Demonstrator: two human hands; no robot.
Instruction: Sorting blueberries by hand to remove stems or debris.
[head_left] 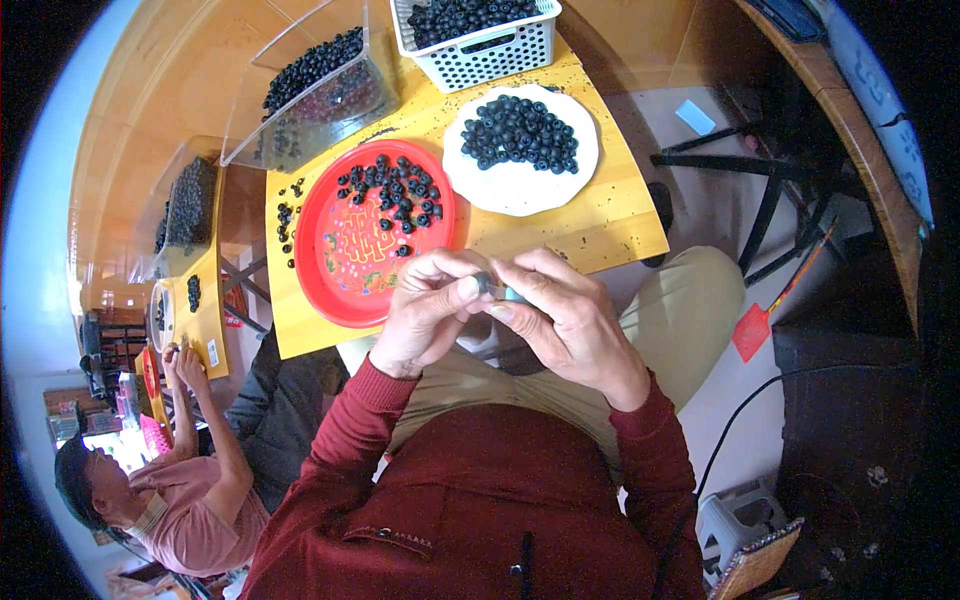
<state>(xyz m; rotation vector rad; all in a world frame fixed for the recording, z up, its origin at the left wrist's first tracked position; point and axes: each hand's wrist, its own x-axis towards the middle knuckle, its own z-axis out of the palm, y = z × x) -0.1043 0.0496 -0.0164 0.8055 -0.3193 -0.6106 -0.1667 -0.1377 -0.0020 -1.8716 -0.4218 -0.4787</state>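
Note:
My left hand (425, 310) pinches a small dark round bead (482, 281) between thumb and fingertips, just past the table's near edge. Close against it, my right hand (575, 320) is closed on a small teal-tipped piece (513, 294), mostly hidden by the fingers, so its kind does not show. Beyond my left hand lies a red round tray (325, 285) with loose dark beads toward its far side. A white scalloped plate (520, 195) holds a heap of similar beads, to the right of the tray.
At the back stand a clear plastic bin (370, 85) and a white perforated basket (490, 62), both holding dark beads. More beads lie loose on the yellow wooden table (285, 320). Another person (200, 490) sits at a table on the left. A red fly swatter (752, 330) is at the right.

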